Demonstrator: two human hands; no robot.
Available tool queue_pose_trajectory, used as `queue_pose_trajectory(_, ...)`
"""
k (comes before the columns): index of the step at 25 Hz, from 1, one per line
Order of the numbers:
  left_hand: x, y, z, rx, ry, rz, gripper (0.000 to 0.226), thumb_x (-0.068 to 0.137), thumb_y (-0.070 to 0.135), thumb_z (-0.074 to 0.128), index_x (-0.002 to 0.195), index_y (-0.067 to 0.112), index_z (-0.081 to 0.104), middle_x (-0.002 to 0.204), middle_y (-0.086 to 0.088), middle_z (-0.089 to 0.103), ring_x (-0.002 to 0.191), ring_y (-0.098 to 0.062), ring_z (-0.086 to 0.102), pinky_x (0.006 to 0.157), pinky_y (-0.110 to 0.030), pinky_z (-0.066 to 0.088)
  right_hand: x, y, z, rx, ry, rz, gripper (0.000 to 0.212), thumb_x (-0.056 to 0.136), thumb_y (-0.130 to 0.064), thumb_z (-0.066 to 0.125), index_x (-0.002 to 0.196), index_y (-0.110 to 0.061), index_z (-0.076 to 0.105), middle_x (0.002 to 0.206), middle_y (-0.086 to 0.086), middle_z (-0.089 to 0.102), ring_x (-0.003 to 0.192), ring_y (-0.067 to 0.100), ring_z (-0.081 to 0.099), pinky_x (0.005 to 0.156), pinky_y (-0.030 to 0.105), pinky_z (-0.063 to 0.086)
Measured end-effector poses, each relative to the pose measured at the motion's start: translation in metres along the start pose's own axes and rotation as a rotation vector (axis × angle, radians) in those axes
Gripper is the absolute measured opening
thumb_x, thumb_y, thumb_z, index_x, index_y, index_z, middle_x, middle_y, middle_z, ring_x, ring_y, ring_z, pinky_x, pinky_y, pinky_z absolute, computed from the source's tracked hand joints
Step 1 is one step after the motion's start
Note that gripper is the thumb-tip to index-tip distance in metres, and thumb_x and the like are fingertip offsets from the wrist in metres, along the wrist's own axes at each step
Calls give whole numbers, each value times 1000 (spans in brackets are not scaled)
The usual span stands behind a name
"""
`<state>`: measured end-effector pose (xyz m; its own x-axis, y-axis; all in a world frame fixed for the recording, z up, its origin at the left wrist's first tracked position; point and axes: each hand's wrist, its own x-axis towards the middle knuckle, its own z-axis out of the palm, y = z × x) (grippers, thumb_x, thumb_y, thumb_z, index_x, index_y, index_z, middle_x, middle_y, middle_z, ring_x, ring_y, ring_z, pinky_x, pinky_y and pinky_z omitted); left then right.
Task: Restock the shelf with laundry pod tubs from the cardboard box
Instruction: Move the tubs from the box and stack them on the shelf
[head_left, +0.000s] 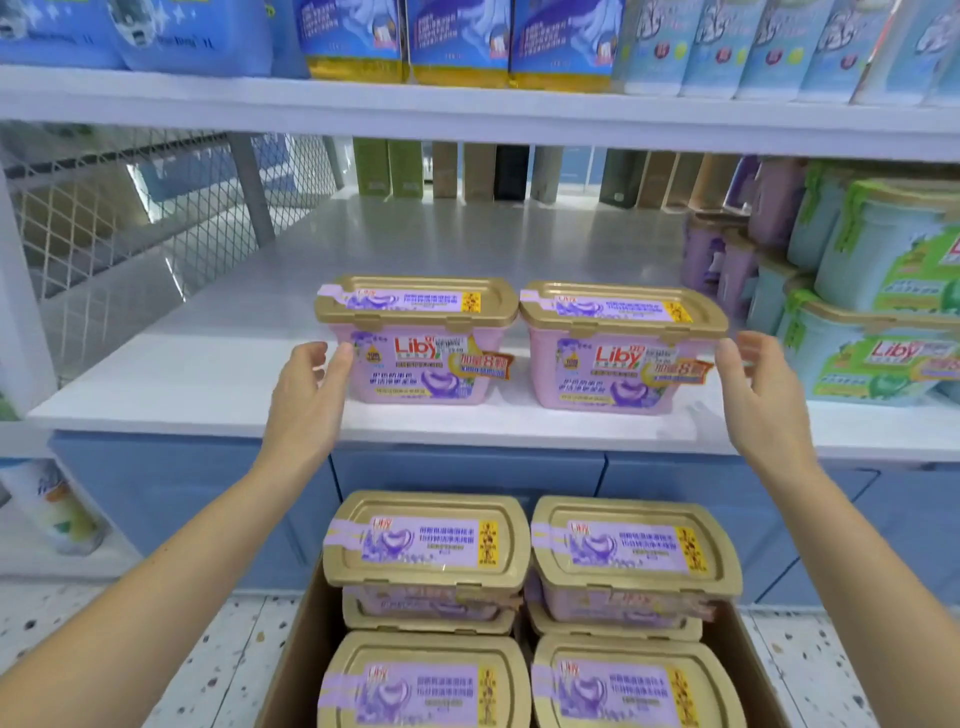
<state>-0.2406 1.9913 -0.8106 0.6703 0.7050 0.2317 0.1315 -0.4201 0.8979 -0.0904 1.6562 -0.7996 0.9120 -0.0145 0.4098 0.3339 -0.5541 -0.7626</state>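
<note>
Two pink laundry pod tubs with gold lids stand side by side near the front edge of the white shelf (208, 384): the left tub (415, 343) and the right tub (618, 353). My left hand (311, 395) is at the left tub's left side, thumb touching its wall, fingers spread. My right hand (758, 395) is beside the right tub's right end, fingers apart, holding nothing. Below, a cardboard box (296, 649) on the floor holds several more gold-lidded tubs (426, 545) stacked in layers.
Green-and-blue tubs (883, 322) and purple tubs (717, 260) are stacked at the shelf's right. A row of cartons (467, 171) lines the back. Wire mesh (130, 218) closes the left side. Detergent bags (457, 41) fill the shelf above. Blue cabinet fronts are below.
</note>
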Motion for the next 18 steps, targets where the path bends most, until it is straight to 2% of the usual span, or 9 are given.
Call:
queue_pose_trajectory(2, -28, -17, -6, -7, 69, 117, 39, 94, 35, 45, 124, 10, 47, 126, -3, 52, 106, -12, 47, 89, -26, 35, -22, 14, -7, -69, 25, -41, 60, 85, -48, 37, 127, -7, 47, 127, 15, 55, 119, 33, 46, 98, 46, 37)
queue_pose_trajectory(5, -68, -48, -18, 43, 138, 185, 35, 87, 34, 49, 112, 10, 52, 106, -1, 54, 92, -13, 49, 81, -29, 40, -57, 46, -13, -223, -40, 6, 50, 89, -38, 50, 127, -6, 47, 127, 17, 55, 120, 35, 45, 94, 46, 39)
queue_pose_trajectory(8, -101, -81, -20, 128, 57, 7, 49, 78, 43, 52, 113, 9, 53, 104, -5, 58, 92, -25, 55, 83, -38, 42, -98, 84, -20, -306, -146, 189, 53, 87, -40, 55, 127, -5, 46, 128, 14, 57, 118, 35, 50, 91, 45, 41)
queue_pose_trajectory(10, -112, -99, -17, 220, -118, -177, 64, 71, 58, 49, 114, 11, 55, 109, -6, 61, 100, -28, 57, 87, -39, 42, -120, 96, -20, -242, -225, 313, 58, 86, -48, 54, 126, -6, 49, 124, 14, 60, 115, 34, 54, 88, 41, 40)
queue_pose_trajectory(11, -115, -104, -13, 236, -204, -248, 66, 68, 66, 47, 107, 15, 59, 109, -7, 63, 102, -30, 58, 89, -41, 43, -128, 99, -19, -198, -267, 358, 55, 87, -50, 50, 121, -6, 54, 119, 15, 63, 112, 34, 56, 86, 40, 39)
queue_pose_trajectory(13, -118, -106, -5, 170, -294, -371, 54, 71, 71, 47, 87, 20, 59, 103, -10, 66, 98, -33, 63, 87, -49, 50, -135, 99, -15, -102, -323, 423, 49, 88, -55, 43, 94, -10, 63, 98, 16, 67, 103, 36, 58, 79, 38, 41)
queue_pose_trajectory(15, -116, -104, 1, 86, -281, -449, 42, 78, 62, 50, 76, 21, 58, 98, -12, 66, 91, -34, 65, 82, -51, 53, -136, 96, -8, -30, -317, 501, 50, 86, -57, 44, 72, -12, 61, 85, 16, 68, 93, 37, 61, 81, 47, 48)
queue_pose_trajectory(18, -114, -101, 6, 47, -231, -481, 35, 82, 57, 50, 72, 24, 58, 88, -12, 68, 84, -35, 66, 81, -51, 55, -132, 101, 5, -9, -310, 560, 55, 76, -66, 47, 67, -12, 57, 85, 20, 67, 88, 36, 63, 83, 57, 51)
